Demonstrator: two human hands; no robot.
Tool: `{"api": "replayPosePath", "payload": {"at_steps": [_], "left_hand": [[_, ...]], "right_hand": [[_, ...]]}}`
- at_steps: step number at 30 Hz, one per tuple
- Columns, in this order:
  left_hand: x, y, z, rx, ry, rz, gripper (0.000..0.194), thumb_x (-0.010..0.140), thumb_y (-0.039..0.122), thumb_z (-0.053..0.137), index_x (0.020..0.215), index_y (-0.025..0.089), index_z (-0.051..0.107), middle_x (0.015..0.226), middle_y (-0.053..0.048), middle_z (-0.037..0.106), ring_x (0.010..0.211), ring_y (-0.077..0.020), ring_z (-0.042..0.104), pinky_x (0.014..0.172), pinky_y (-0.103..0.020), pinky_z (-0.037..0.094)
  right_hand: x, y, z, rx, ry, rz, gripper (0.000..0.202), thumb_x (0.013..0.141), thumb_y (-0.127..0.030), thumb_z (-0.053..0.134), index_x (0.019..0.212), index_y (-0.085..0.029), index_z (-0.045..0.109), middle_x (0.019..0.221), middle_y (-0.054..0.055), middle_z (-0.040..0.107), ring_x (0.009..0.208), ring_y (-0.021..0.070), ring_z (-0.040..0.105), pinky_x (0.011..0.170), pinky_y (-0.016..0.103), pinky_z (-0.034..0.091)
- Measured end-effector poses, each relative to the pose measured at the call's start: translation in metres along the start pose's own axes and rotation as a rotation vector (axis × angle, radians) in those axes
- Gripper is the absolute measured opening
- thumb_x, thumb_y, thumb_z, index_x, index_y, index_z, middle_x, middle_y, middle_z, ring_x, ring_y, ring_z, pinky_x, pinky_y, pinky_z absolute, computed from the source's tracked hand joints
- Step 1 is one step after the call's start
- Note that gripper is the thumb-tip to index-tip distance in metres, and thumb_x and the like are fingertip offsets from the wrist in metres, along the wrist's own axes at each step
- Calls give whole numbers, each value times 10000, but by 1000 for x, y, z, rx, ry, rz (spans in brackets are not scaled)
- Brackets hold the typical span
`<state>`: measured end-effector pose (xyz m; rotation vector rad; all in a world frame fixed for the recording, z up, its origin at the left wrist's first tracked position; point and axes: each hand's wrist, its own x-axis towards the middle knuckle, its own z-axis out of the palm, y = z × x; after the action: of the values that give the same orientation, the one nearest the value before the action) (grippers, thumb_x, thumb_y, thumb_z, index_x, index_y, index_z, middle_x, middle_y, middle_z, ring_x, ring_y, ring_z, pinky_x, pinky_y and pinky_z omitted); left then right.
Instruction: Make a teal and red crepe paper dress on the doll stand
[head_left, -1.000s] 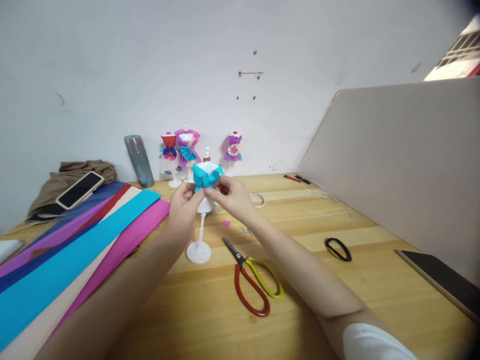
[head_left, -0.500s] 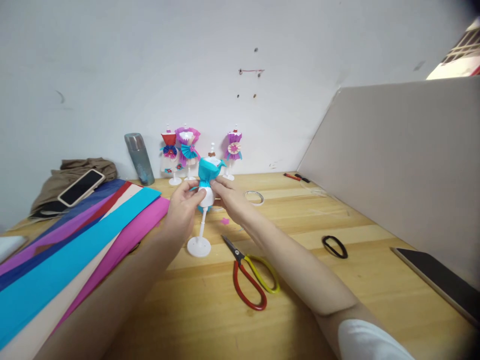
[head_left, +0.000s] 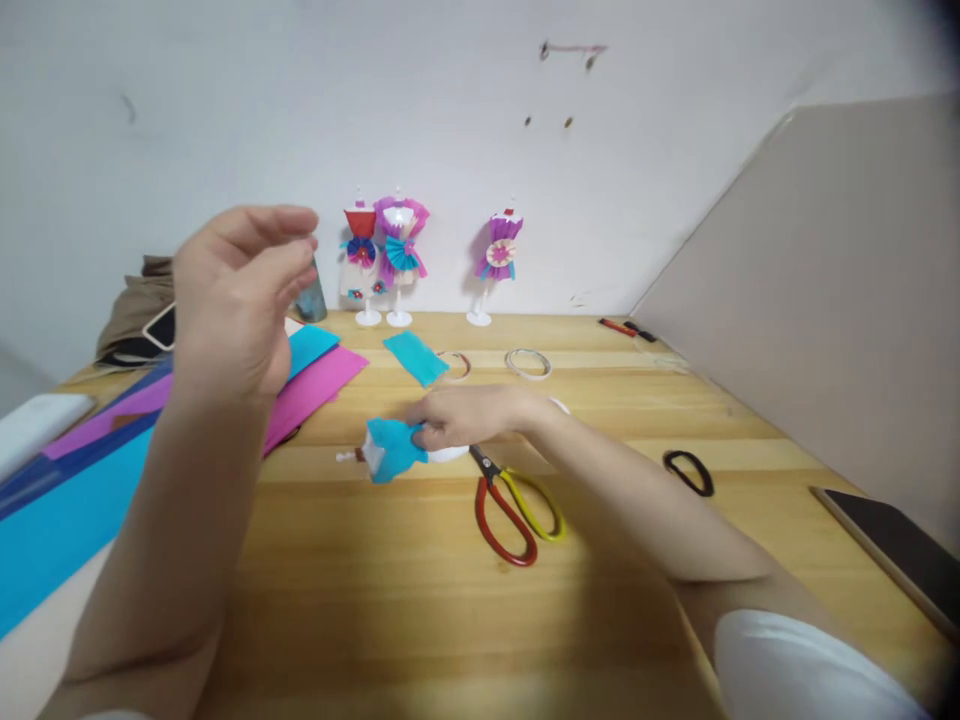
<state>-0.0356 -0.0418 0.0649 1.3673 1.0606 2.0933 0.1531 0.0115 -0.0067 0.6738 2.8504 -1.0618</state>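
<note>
My right hand (head_left: 469, 415) grips a small mannequin lying tilted on its side, with its top pointing left. Around its torso is wrapped blue crepe paper (head_left: 393, 446); the white lower body (head_left: 448, 455) shows just below my hand. My left hand (head_left: 244, 295) is raised at the left, away from the mannequin, its fingers loosely bent and apart from the thumb, with nothing seen in them. Beyond my right hand lies a cut blue paper piece (head_left: 416, 358). Just right of the mannequin are scissors (head_left: 510, 505) with one red and one yellow handle.
Dressed mini mannequins (head_left: 500, 255) stand along the wall. Tape rolls (head_left: 528, 363) lie mid-table. Strips of coloured paper (head_left: 71, 540) cover the left side, near a bottle (head_left: 311, 295). A black band (head_left: 688, 473) and a dark tablet-like object (head_left: 885, 550) lie at the right.
The mannequin went from upright in both hands to lying on its side under my right hand. My left hand let go and rose to the left. The view shifted.
</note>
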Motion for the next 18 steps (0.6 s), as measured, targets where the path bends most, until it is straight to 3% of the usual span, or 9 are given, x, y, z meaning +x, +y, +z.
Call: {"api": "replayPosePath", "payload": {"at_steps": [5, 10, 14, 18], "left_hand": [[-7, 1, 9, 22, -138, -148, 144, 753, 13, 622, 829, 103, 705, 807, 4, 687, 855, -141, 687, 829, -301, 526], [-11, -3, 11, 45, -228, -205, 131, 784, 87, 696, 764, 213, 725, 842, -10, 735, 878, -192, 693, 796, -309, 563], [-13, -5, 12, 32, -296, -212, 180, 789, 38, 650, 767, 187, 746, 804, -37, 729, 845, -191, 676, 773, -306, 542], [-14, -7, 11, 26, -365, -174, 170, 769, 31, 633, 820, 128, 763, 808, -57, 737, 780, -176, 673, 700, -289, 513]], "right_hand": [[18, 3, 27, -110, -163, 84, 348, 761, -142, 555, 470, -201, 373, 442, -62, 363, 433, 88, 305, 472, 284, 205], [27, 10, 25, -210, -248, 119, 143, 801, -208, 544, 663, -173, 558, 612, -21, 544, 560, 116, 443, 529, 266, 291], [25, 6, 22, -262, -172, 154, 150, 847, -208, 517, 890, -147, 647, 830, 38, 665, 686, 138, 516, 589, 266, 322], [18, 0, 31, -339, -65, 249, 190, 868, -217, 504, 926, -162, 677, 874, 68, 698, 706, 165, 561, 579, 280, 304]]}}
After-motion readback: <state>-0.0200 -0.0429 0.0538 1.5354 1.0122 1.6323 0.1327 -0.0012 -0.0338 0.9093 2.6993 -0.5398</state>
